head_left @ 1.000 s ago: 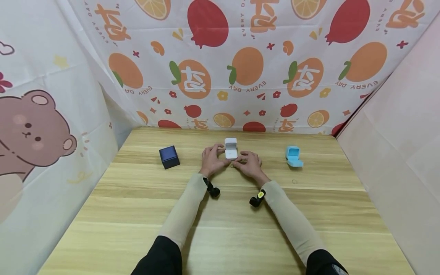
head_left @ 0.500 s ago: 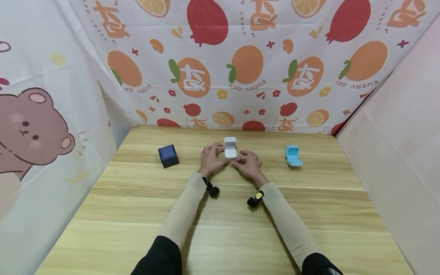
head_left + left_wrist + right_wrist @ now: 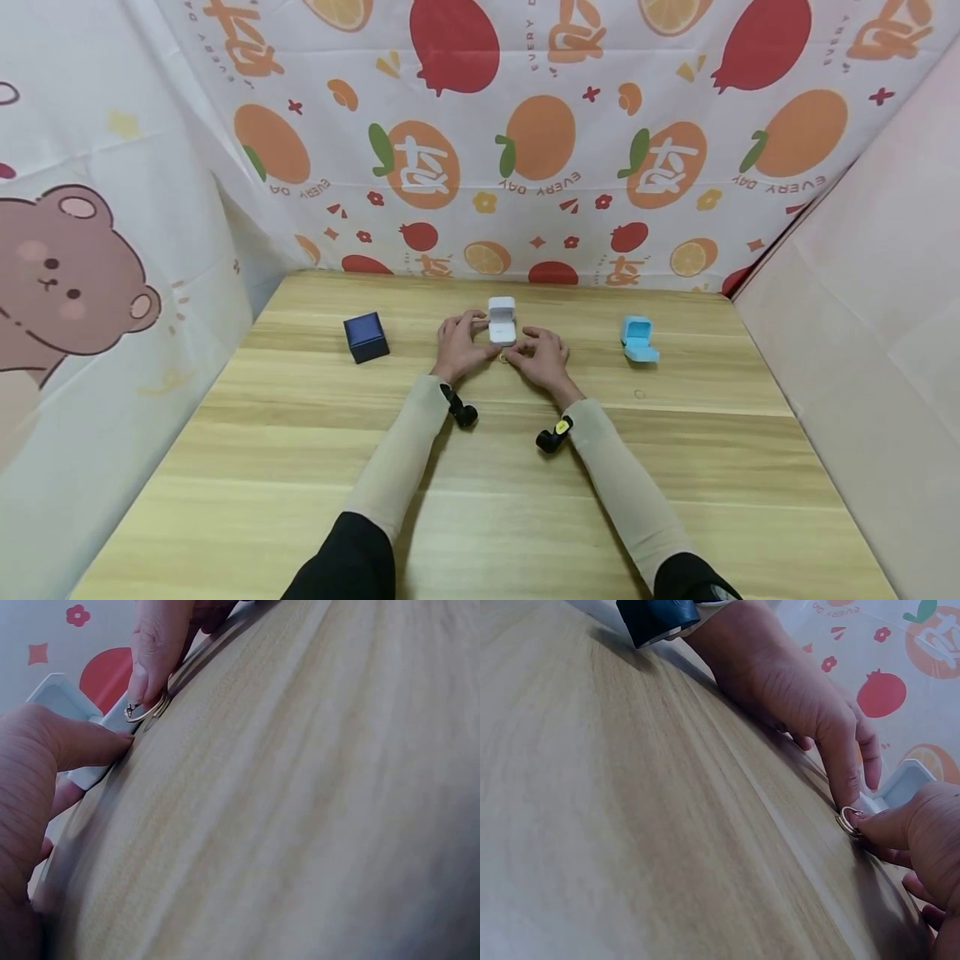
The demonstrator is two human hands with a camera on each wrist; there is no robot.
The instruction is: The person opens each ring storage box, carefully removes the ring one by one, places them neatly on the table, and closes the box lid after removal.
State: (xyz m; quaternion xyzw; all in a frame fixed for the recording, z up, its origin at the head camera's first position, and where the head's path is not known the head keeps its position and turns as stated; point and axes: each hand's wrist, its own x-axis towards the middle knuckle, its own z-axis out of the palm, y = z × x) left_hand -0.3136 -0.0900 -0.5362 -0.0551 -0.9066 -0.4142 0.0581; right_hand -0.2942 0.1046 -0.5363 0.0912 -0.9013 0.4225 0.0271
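Observation:
A small white ring box (image 3: pixel 502 332) stands with its lid up near the back middle of the table. My left hand (image 3: pixel 459 346) holds it from the left, thumb at the front and fingers along the side. Just before the box, my right hand (image 3: pixel 542 357) pinches a thin gold-coloured ring (image 3: pixel 847 821) between thumb and fingers, low at the table surface. In the left wrist view, the ring (image 3: pixel 150 709) shows a small raised setting, right by the left thumb (image 3: pixel 97 744). Part of the white box is hidden behind the fingers.
A closed dark blue box (image 3: pixel 367 337) sits on the wooden table (image 3: pixel 480 533) at left. An opened light blue ring box (image 3: pixel 639 340) is at right, with another thin ring (image 3: pixel 640 394) lying in front of it. A printed cloth (image 3: pixel 465 167) hangs behind the table's back edge.
My right wrist and forearm have drifted slightly inward to the left. Both hands keep their places at the white box and the ring; the head view has shifted a little.

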